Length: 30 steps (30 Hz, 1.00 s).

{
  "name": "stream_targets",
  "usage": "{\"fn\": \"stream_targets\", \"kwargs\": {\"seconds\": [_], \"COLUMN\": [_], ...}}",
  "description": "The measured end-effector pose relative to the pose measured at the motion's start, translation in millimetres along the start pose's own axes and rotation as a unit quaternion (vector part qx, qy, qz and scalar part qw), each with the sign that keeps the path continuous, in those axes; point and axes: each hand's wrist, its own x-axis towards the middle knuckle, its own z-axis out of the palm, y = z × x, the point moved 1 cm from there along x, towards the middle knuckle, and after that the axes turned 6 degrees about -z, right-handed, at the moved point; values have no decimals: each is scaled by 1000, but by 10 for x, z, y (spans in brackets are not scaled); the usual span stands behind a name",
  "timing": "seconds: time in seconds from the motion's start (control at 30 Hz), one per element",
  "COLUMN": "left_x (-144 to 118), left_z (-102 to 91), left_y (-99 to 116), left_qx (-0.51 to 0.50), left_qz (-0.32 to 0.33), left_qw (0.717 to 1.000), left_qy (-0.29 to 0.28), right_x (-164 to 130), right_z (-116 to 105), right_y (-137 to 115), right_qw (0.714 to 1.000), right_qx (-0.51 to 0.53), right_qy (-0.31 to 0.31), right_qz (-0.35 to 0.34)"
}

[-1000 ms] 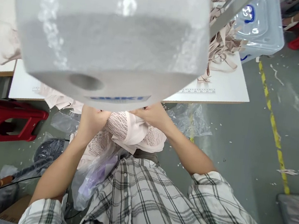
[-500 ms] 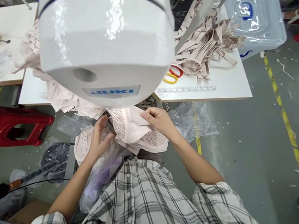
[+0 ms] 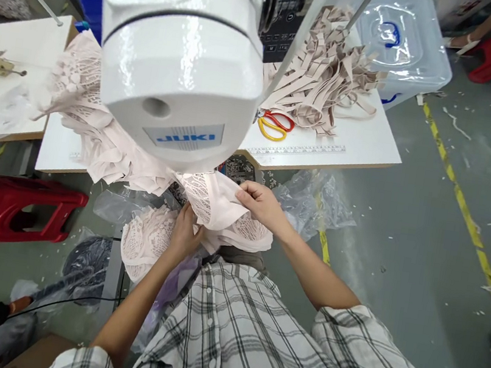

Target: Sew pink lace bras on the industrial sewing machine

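A pale pink lace bra lies under the head of a white sewing machine, its far end hidden by the machine. My right hand is closed in a pinch on the bra's right part, thumb on top. At the bra's left edge, my left hand has its thumb and fingers around the fabric; some fingertips are hidden beneath it. More pink lace pieces hang just left of that hand. A heap of similar pieces rests on the table left of the machine.
Right of the machine, red-and-yellow-handled scissors lie by a ruler strip and a pile of beige straps. A lidded clear box stands beyond. Red stools and plastic bags are around the table.
My left hand has moved up and right from beside the bra to its edge, its fingers closing there. My right hand keeps its pinch. The camera view has shifted slightly.
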Motion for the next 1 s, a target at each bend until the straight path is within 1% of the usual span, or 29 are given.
{"fn": "stream_targets", "kwargs": {"seconds": [0.07, 0.13, 0.2, 0.27, 0.3, 0.33, 0.37, 0.4, 0.43, 0.47, 0.5, 0.53, 0.57, 0.6, 0.63, 0.67, 0.7, 0.73, 0.77, 0.8, 0.83, 0.87, 0.93, 0.97, 1.0], "left_x": [44, 109, 171, 197, 189, 167, 135, 95, 51, 8, -29, -57, -74, -83, -86, -84, -80, -76, -75, -81, -99, -136, -277, -383, -508], "left_z": [-23, -92, -190, -275, -293, -286, -250, -186, -101, -4, 97, 194, 285, 367, 437, 493, 528, 535, 508, 439, 326, 171, -236, -460, -674], "left_y": [-24, -57, -111, -170, -189, -193, -181, -152, -110, -59, -4, 52, 107, 159, 206, 247, 277, 288, 275, 229, 145, 22, -329, -538, -753], "left_qx": [23, 39, 44, 53, 64, 79, 98, 116, 131, 140, 145, 147, 146, 145, 145, 141, 130, 108, 82, 57, 39, 31, 56, 75, 98], "left_qz": [-13, -20, -30, -45, -46, -38, -20, 6, 33, 54, 66, 70, 70, 65, 60, 58, 57, 56, 50, 38, 16, -16, -108, -162, -223], "left_qw": [1000, 999, 999, 996, 994, 992, 992, 993, 991, 986, 980, 976, 975, 976, 976, 976, 976, 978, 980, 983, 987, 990, 990, 983, 970], "left_qy": [3, 1, 8, 50, 76, 87, 72, 33, -21, -77, -120, -143, -151, -151, -152, -157, -163, -170, -173, -168, -156, -135, -69, -31, 15], "right_x": [-12, -56, -155, -311, -403, -499, -591, -675, -745, -798, -834, -857, -871, -883, -896, -913, -928, -938, -939, -929, -908, -882, -835, -822, -819], "right_z": [13, -48, -237, -555, -738, -915, -1064, -1164, -1198, -1156, -1038, -853, -621, -366, -116, 98, 256, 350, 383, 364, 309, 236, 92, 42, 13], "right_y": [-23, -17, 57, 215, 318, 426, 530, 625, 703, 764, 811, 849, 883, 925, 977, 1041, 1117, 1204, 1298, 1396, 1493, 1582, 1717, 1754, 1770], "right_qw": [1000, 1000, 998, 990, 980, 963, 936, 905, 875, 855, 845, 845, 847, 848, 847, 842, 834, 827, 822, 820, 820, 824, 834, 840, 845], "right_qx": [5, -7, -38, -96, -144, -213, -295, -369, -431, -477, -506, -520, -527, -524, -513, -503, -499, -501, -506, -512, -516, -517, -513, -507, -500], "right_qy": [0, -11, -37, -77, -95, -107, -112, -113, -103, -84, -63, -49, -45, -74, -127, -177, -214, -235, -243, -239, -229, -215, -184, -174, -169], "right_qz": [-5, 1, 22, 66, 96, 127, 156, 181, 193, 186, 159, 112, 51, -9, -57, -85, -97, -99, -98, -95, -92, -90, -84, -82, -83]}}
